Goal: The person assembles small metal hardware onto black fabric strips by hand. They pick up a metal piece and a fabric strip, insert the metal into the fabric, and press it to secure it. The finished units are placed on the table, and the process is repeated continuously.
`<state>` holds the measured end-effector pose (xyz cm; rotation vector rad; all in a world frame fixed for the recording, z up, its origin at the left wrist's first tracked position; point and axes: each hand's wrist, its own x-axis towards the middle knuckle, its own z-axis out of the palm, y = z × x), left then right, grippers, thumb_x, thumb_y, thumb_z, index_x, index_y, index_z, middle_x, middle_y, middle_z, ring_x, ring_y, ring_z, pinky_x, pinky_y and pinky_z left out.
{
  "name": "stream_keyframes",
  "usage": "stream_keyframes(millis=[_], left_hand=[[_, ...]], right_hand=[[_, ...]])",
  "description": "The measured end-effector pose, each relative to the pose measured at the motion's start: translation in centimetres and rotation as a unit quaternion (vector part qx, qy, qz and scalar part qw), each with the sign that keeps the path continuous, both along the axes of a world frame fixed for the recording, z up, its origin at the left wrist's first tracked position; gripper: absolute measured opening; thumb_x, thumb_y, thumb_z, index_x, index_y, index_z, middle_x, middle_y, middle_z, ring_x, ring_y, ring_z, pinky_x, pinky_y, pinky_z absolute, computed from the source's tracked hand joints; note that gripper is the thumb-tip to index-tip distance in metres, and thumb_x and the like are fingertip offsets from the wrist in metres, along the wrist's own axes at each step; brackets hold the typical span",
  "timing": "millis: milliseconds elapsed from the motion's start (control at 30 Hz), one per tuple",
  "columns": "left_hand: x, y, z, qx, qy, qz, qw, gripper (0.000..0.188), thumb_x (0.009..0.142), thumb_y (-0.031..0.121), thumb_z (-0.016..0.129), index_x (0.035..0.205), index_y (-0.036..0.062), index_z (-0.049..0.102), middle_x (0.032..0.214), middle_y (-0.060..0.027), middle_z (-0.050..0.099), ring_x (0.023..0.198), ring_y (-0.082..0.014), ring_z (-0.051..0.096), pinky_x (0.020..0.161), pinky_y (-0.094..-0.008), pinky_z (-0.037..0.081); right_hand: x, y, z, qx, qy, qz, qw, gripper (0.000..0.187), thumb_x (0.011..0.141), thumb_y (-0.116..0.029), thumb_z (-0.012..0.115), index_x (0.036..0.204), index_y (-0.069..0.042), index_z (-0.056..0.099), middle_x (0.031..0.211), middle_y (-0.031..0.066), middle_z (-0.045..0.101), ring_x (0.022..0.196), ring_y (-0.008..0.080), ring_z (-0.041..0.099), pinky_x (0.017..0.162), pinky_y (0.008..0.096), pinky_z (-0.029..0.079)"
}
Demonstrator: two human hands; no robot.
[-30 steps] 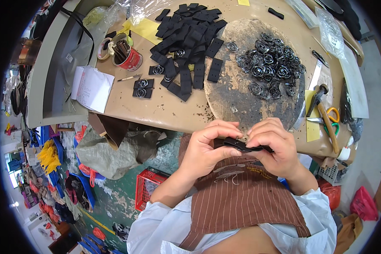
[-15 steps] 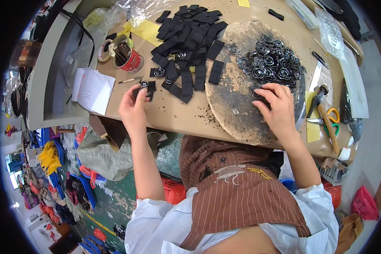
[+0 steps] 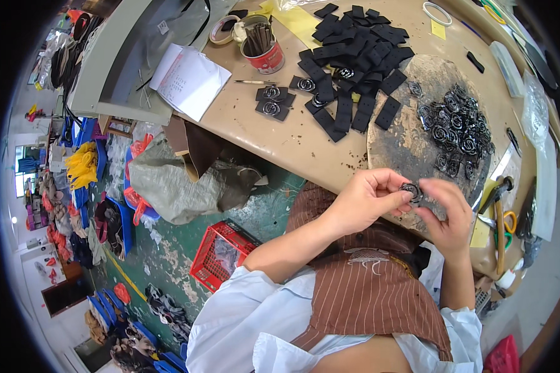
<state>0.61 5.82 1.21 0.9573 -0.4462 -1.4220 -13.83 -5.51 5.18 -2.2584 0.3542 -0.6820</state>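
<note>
My left hand [image 3: 364,202] is closed, pinching a dark shiny rose-shaped ornament [image 3: 412,192] between thumb and fingers at the front of the round worn board [image 3: 389,140]. My right hand [image 3: 449,214] is just to its right, thumb and forefinger apart, with a fingertip close to the ornament's edge; whether it touches cannot be made out. A pile of similar rose ornaments [image 3: 457,124] lies on the board beyond my hands. To the left is a heap of black flat strips [image 3: 354,46]. Two rose ornaments [image 3: 271,108] rest on black pieces near the table edge.
A red tin [image 3: 269,59] of dark sticks, a pen [image 3: 255,82] and a notepad [image 3: 190,81] stand or lie at left. A hammer [image 3: 499,230] and orange-and-green-handled scissors [image 3: 510,224] lie at right. On the floor is a red crate [image 3: 208,261].
My left hand has left the black pieces at left and come over to my right hand, now gripping a rose ornament. My right hand has drawn nearer me. The view has turned leftward.
</note>
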Motion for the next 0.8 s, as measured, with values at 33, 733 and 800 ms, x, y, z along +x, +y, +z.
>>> stream_keyframes(millis=[33,733,800], left_hand=[[-0.2,0.1,0.2,0.008,-0.002,0.003,1.0,0.017,0.087,0.009,0.06,0.102,-0.0001,0.058,0.088,-0.0054,0.064,0.076,-0.0109,0.063,0.067,-0.0231,0.053],[-3.0,0.4,0.7,-0.006,0.106,0.153,0.982,0.029,0.085,-0.003,0.058,0.11,0.0013,0.044,0.095,-0.0064,0.058,0.079,-0.0089,0.06,0.068,-0.0204,0.052],[-2.5,0.4,1.1,0.004,0.083,0.135,0.987,0.034,0.084,-0.003,0.059,0.113,0.0015,0.041,0.095,-0.0064,0.058,0.079,-0.0083,0.06,0.068,-0.0198,0.051]], right_hand=[[-0.3,0.3,0.5,0.016,0.013,-0.027,0.999,0.031,0.068,-0.005,0.074,0.097,-0.003,0.064,0.104,0.0146,0.061,0.09,0.0276,0.061,0.079,0.0335,0.049],[-0.3,3.2,-3.2,0.022,-0.131,-0.105,0.986,0.02,0.071,-0.005,0.074,0.088,-0.004,0.063,0.095,0.0087,0.055,0.08,0.018,0.054,0.073,0.0278,0.045],[-0.2,2.8,-2.7,0.18,-0.144,-0.094,0.969,0.023,0.072,-0.006,0.074,0.092,-0.004,0.064,0.096,0.0079,0.052,0.082,0.0163,0.051,0.075,0.0273,0.044]])
